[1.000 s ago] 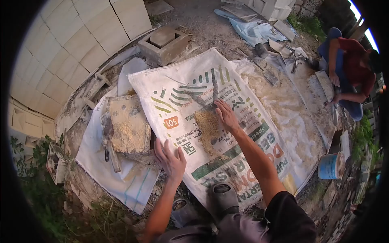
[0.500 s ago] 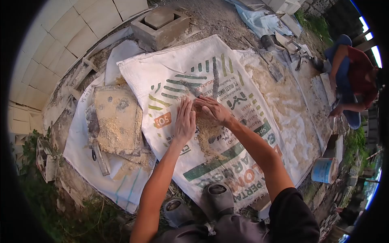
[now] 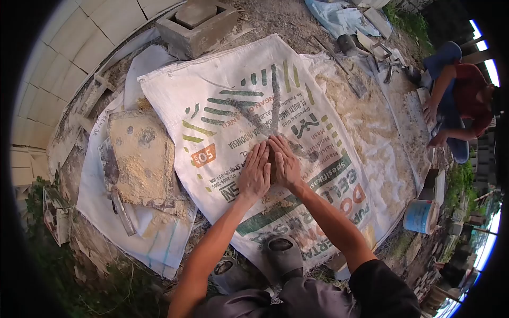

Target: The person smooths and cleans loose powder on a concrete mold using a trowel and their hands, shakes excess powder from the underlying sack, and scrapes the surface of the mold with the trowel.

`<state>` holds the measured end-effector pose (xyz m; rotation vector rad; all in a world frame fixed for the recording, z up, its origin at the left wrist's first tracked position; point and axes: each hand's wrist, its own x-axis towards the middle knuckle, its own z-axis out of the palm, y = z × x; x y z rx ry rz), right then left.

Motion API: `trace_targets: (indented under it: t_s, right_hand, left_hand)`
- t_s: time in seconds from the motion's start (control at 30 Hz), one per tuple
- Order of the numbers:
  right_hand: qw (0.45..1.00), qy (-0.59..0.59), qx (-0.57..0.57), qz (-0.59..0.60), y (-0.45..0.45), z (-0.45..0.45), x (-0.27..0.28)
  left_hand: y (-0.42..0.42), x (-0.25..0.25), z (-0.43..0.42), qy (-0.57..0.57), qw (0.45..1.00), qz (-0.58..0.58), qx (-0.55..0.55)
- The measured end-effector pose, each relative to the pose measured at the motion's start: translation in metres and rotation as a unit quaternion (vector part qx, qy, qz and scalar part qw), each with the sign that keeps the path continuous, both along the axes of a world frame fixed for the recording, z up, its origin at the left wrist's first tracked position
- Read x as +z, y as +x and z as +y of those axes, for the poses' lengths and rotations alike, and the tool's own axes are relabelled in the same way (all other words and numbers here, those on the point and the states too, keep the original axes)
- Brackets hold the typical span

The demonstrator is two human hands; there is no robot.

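My left hand (image 3: 256, 174) lies low over a white printed woven sack (image 3: 222, 153), its fingers stretched out and close together. Beside it, fingertips almost meeting, my right hand (image 3: 286, 163) has its fingers extended too. Both hands are tilted inward around a narrow gap, where a little brownish, sand-like material (image 3: 273, 172) shows; the palms hide most of it. Dark smudges mark the sack's print above my fingertips. Neither hand is closed around anything.
Left lies a powder-covered board (image 3: 140, 159) with a trowel (image 3: 123, 212) by its lower edge. A concrete block mould (image 3: 196, 32) stands at the back. On the right are a shovel (image 3: 356, 85), a bucket (image 3: 421, 216) and a seated person (image 3: 464, 98).
Both hands have swept toward my body across the sack, and the loose sandy heap once visible below them is now mostly hidden. The camera view has shifted slightly.
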<state>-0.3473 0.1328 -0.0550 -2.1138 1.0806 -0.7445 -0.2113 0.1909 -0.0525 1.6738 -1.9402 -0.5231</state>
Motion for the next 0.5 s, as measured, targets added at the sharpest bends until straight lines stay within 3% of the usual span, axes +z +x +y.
trace_targets:
  t_s: [0.07, 0.13, 0.2, 0.23, 0.3, 0.33, 0.37, 0.4, 0.47, 0.5]
  right_hand:
    - [1.0, 0.026, 0.002, -0.017, 0.004, 0.027, -0.001]
    - [0.997, 0.064, -0.028, -0.039, 0.007, 0.051, 0.004]
    - [0.991, 0.099, -0.06, -0.066, 0.015, 0.073, 0.012]
    - [0.974, 0.158, -0.082, -0.138, 0.02, 0.082, 0.017]
    - [0.921, 0.281, -0.127, -0.24, 0.031, 0.084, 0.027]
    - [0.923, 0.277, -0.113, -0.244, 0.034, 0.085, 0.024]
    - [0.823, 0.378, -0.157, -0.393, 0.038, 0.087, 0.018]
    - [0.687, 0.472, -0.192, -0.518, 0.043, 0.086, 0.015]
    - [0.624, 0.513, -0.181, -0.561, 0.056, 0.085, 0.034]
    - [0.604, 0.525, -0.153, -0.58, 0.07, 0.083, 0.044]
  left_hand:
    - [-0.014, 0.0, 0.016, -0.012, 0.987, 0.133, 0.085]
    - [-0.025, 0.001, 0.03, 0.004, 0.981, 0.166, 0.098]
    - [-0.031, -0.001, 0.042, 0.004, 0.955, 0.27, 0.124]
    - [-0.034, -0.001, 0.046, -0.001, 0.955, 0.268, 0.124]
    - [-0.044, 0.004, 0.046, 0.048, 0.855, 0.489, 0.169]
    - [-0.046, 0.007, 0.046, 0.065, 0.784, 0.587, 0.191]
    - [-0.044, 0.009, 0.045, 0.076, 0.704, 0.674, 0.211]
    - [-0.043, 0.004, 0.045, 0.045, 0.679, 0.702, 0.209]
    - [-0.024, 0.039, 0.051, 0.037, 0.738, 0.643, 0.202]
    - [-0.013, 0.055, 0.049, -0.002, 0.735, 0.648, 0.2]
